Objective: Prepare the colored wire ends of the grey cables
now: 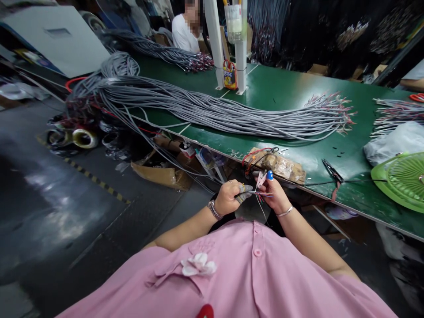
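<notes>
My left hand (pixel 232 196), with grey finger covers, is closed round a grey cable near its end. Thin coloured wires (pixel 264 194) fan out of that end towards my right hand (pixel 270 190). A blue cover sits on my right thumb, and the fingers are closed on a small pale pink tool (pixel 261 179). A thin white strand hangs down between the hands. Just beyond them, a taped brown block (pixel 286 170) lies at the edge of the green table (pixel 271 92), with red and black leads at its left end.
A long bundle of grey cables (pixel 212 108) stretches across the table. Black pliers (pixel 331 170), a green fan (pixel 402 181) and a plastic bag (pixel 397 143) are on the right. White posts (pixel 241 66) rise behind the bundle. A person (pixel 185 31) sits beyond the table.
</notes>
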Demonstrator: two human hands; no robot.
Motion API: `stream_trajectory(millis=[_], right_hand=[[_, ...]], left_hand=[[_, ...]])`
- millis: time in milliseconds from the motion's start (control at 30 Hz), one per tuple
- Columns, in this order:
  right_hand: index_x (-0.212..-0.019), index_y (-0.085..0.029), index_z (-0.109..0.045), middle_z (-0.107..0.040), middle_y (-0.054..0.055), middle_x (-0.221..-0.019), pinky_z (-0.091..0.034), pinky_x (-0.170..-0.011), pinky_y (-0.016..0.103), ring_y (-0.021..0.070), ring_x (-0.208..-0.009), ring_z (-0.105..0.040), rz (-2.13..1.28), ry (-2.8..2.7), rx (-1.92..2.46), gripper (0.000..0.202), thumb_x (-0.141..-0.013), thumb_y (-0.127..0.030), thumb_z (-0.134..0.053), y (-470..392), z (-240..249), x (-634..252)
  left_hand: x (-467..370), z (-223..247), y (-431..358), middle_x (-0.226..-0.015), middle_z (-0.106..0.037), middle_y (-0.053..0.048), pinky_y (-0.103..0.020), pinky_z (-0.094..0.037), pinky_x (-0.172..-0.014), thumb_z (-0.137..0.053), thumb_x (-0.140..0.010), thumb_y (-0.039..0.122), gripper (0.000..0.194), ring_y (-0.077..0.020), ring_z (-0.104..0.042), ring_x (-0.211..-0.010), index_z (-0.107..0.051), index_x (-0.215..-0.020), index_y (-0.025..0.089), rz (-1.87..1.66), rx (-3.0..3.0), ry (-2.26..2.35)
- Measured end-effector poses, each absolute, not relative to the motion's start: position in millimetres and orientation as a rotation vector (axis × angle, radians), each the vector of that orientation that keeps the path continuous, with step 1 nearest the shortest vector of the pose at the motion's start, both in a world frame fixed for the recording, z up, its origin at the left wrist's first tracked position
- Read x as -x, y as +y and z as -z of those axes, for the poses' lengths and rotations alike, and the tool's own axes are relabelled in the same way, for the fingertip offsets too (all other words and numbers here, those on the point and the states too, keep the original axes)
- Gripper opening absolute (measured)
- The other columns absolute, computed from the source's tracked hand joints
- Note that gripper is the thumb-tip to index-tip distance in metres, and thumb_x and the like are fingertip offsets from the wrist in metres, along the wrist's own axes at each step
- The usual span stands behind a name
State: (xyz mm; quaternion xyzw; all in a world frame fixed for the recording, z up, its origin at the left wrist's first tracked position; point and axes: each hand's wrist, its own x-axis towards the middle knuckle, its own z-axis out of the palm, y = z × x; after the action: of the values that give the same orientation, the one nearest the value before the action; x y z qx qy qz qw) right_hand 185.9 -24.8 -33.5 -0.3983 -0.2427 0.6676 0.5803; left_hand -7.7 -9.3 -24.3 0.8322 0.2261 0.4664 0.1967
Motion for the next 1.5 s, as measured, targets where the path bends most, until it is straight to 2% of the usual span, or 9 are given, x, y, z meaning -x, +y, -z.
stream_trajectory(millis=[167, 300, 533, 733, 900, 1067, 1167, 1267, 1500], right_hand=[[-0.073, -0.017, -0.062, -0.05, -0.004, -0.059, -0.016, -0.036, 0.02, 0.0055, -0.045, -0.027, -1.598, -0.409, 0.88, 0.04, -0.066, -0.051, -0.083, -22.5, 29.2, -184.8], [-0.069, -0.017, -0.058, -0.051, -0.004, -0.059, -0.016, -0.036, 0.019, 0.0046, -0.044, -0.027, -1.606, -0.383, 0.873, 0.04, -0.067, -0.048, -0.085, -22.8, 27.3, -185.3], [-0.075, -0.018, -0.06, -0.048, -0.005, -0.059, -0.013, -0.035, 0.019, 0.004, -0.042, -0.025, -1.658, -0.379, 0.827, 0.041, -0.071, -0.053, -0.081, -24.9, 28.1, -184.9], [-0.077, -0.02, -0.059, -0.059, -0.002, -0.068, -0.018, -0.036, 0.02, 0.006, -0.044, -0.03, -1.744, -0.303, 0.768, 0.048, -0.07, -0.065, -0.075, -33.6, 37.8, -189.5], [-0.078, -0.02, -0.057, -0.062, 0.0, -0.074, -0.012, -0.035, 0.018, 0.0057, -0.044, -0.027, -1.744, -0.319, 0.802, 0.05, -0.071, -0.068, -0.072, -43.9, 47.0, -197.5], [-0.081, -0.019, -0.059, -0.064, 0.002, -0.079, -0.013, -0.035, 0.016, 0.0048, -0.046, -0.029, -1.751, -0.307, 0.806, 0.047, -0.072, -0.063, -0.075, -50.7, 57.6, -201.0], [-0.078, -0.019, -0.058, -0.064, 0.002, -0.077, -0.013, -0.035, 0.016, 0.0048, -0.045, -0.03, -1.772, -0.297, 0.793, 0.045, -0.075, -0.061, -0.074, -53.0, 59.9, -199.1], [-0.074, -0.019, -0.055, -0.066, 0.003, -0.077, -0.014, -0.035, 0.015, 0.0048, -0.045, -0.032, -1.767, -0.266, 0.817, 0.042, -0.074, -0.055, -0.077, -54.7, 60.0, -195.3], [-0.077, -0.018, -0.062, -0.066, 0.004, -0.077, -0.014, -0.035, 0.015, 0.0043, -0.045, -0.031, -1.764, -0.283, 0.865, 0.033, -0.073, -0.047, -0.079, -58.8, 63.9, -190.5]], left_hand=[[7.0, 35.3, -8.4, -0.079, -0.072, -0.005, -0.027, -0.05, -0.066, -0.073, -0.083, 0.025, 0.019, -0.0136, -0.062, -0.07, -0.072, -0.1, 0.017, -1.294, -2.329, 0.634], [6.5, 37.9, -10.0, -0.074, -0.071, -0.005, -0.026, -0.048, -0.065, -0.07, -0.086, 0.027, 0.016, -0.0134, -0.061, -0.068, -0.073, -0.098, 0.017, -1.212, -2.355, 0.638], [4.9, 34.2, -12.6, -0.072, -0.07, -0.006, -0.027, -0.046, -0.064, -0.066, -0.088, 0.029, 0.017, -0.0143, -0.06, -0.066, -0.074, -0.097, 0.016, -1.102, -2.354, 0.653], [15.9, 25.8, -17.4, -0.075, -0.072, -0.006, -0.027, -0.047, -0.065, -0.068, -0.087, 0.03, 0.018, -0.0143, -0.061, -0.067, -0.075, -0.099, 0.019, -1.065, -2.29, 0.605], [36.7, 18.1, -33.1, -0.073, -0.072, -0.007, -0.027, -0.046, -0.065, -0.069, -0.085, 0.029, 0.016, -0.0145, -0.06, -0.066, -0.076, -0.096, 0.019, -0.994, -2.267, 0.562], [52.6, 24.2, -54.0, -0.072, -0.07, -0.006, -0.025, -0.045, -0.065, -0.07, -0.085, 0.033, 0.018, -0.0132, -0.059, -0.066, -0.075, -0.09, 0.016, -0.947, -1.83, 0.755], [54.4, 35.2, -59.2, -0.065, -0.064, -0.003, -0.022, -0.042, -0.057, -0.067, -0.087, 0.042, 0.03, -0.0097, -0.053, -0.057, -0.072, -0.09, 0.013, -1.005, -1.283, 0.892], [54.4, 43.8, -58.3, -0.059, -0.059, 0.0, -0.019, -0.035, -0.049, -0.07, -0.083, 0.045, 0.033, -0.0072, -0.047, -0.05, -0.069, -0.09, 0.013, -1.054, -0.915, 0.88], [55.9, 45.8, -55.9, -0.058, -0.059, 0.0, -0.018, -0.031, -0.046, -0.073, -0.08, 0.043, 0.032, -0.0064, -0.046, -0.048, -0.069, -0.088, 0.012, -1.027, -0.77, 0.867]])
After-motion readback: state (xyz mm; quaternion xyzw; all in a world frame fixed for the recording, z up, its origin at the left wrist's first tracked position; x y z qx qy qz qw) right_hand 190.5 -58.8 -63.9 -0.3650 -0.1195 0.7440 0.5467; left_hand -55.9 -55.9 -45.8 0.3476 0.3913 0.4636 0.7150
